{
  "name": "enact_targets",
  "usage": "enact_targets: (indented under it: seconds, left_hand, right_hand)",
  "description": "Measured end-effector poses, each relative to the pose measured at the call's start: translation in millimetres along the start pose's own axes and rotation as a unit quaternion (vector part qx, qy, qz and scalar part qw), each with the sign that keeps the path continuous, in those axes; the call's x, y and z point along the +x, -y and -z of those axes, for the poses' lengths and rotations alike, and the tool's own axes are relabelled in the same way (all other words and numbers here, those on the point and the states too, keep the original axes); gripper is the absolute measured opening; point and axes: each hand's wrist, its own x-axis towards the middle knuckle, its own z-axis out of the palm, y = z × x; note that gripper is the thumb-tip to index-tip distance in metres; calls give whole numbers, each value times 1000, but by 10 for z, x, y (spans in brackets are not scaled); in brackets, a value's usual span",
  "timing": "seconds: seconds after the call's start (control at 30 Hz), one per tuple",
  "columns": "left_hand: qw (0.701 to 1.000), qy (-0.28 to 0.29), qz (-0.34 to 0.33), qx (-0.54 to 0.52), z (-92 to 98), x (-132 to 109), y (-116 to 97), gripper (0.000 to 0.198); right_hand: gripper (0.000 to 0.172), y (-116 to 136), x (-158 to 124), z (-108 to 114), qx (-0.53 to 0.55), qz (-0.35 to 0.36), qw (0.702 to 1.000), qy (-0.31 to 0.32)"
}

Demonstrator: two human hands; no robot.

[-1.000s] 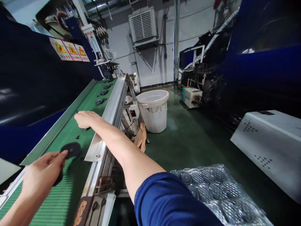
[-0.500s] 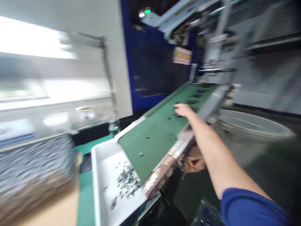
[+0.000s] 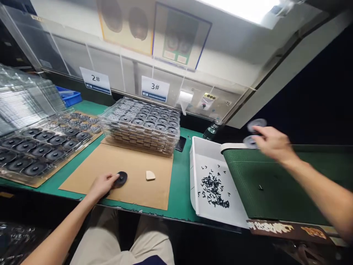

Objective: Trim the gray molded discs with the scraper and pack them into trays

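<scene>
Low over the cardboard sheet [image 3: 132,158], my left hand [image 3: 102,185] pinches the edge of a round black plastic disc [image 3: 121,179] with a small raised centre. A small cream-coloured block [image 3: 150,175] lies just right of that disc. Above the near end of the green conveyor belt [image 3: 275,184], my right hand [image 3: 275,144] has its fingers closed on two dark round discs, an upper disc [image 3: 257,125] and a lower disc [image 3: 249,141]. Both are smeared by motion.
A white bin [image 3: 202,206] of small black scraps stands under the belt's end. Stacked clear trays [image 3: 139,127] of discs sit behind the cardboard. Another disc-filled tray [image 3: 44,147] lies left. A phone [image 3: 181,144] and glass jar [image 3: 211,130] are near the bin.
The view has swung left from the conveyor to the bench. My right hand, earlier at a dark part on the belt, is now raised with two discs. My left hand has come into view.
</scene>
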Motion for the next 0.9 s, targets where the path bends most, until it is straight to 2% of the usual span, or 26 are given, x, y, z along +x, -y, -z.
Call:
enact_targets:
  seconds: [0.1, 0.23, 0.33, 0.4, 0.47, 0.53, 0.63, 0.7, 0.77, 0.83, 0.9]
  left_hand:
    - [999, 34, -11, 22, -216, 206, 105, 37]
    - [999, 44, -13, 22, -284, 228, 286, 22]
    - [998, 61, -21, 2, -277, 176, 393, 23]
    - [997, 75, -31, -15, -269, 153, 442, 28]
    - [995, 82, -39, -35, -259, 146, 481, 33]
    - [994, 85, -44, -59, -246, 148, 517, 33]
    - [989, 85, -51, -105, -225, 148, 576, 33]
    - [985, 80, -55, -141, -211, 134, 622, 34]
    - [980, 66, -55, -178, -200, 90, 668, 35]
    - [975, 43, -49, -214, -198, -3, 706, 36]
    - [968, 22, -39, -247, -207, -154, 727, 37]
  right_hand:
    - [25, 1048, -143, -1137, 72, 71, 985, 140]
    - [37, 2344, -669, -2649, 134, 87, 951, 265]
    - [33, 3033, -1020, -3485, 150, 41, 941, 300]
    - [30, 3302, -1144, -3825, 154, 0, 939, 306]
    - [33, 3411, -1174, -3987, 153, -39, 938, 310]
    - [34, 3392, -1138, -3989, 146, -76, 936, 310]
    - [37, 3293, -1088, -3766, 131, -122, 937, 299]
    - [39, 3305, -1185, -3538, 134, -141, 936, 292]
    - [41, 3440, -1464, -3302, 161, -150, 928, 302]
    - [40, 3692, -1905, -3088, 210, -148, 906, 336]
    - [30, 4005, -2391, -2910, 266, -141, 876, 377]
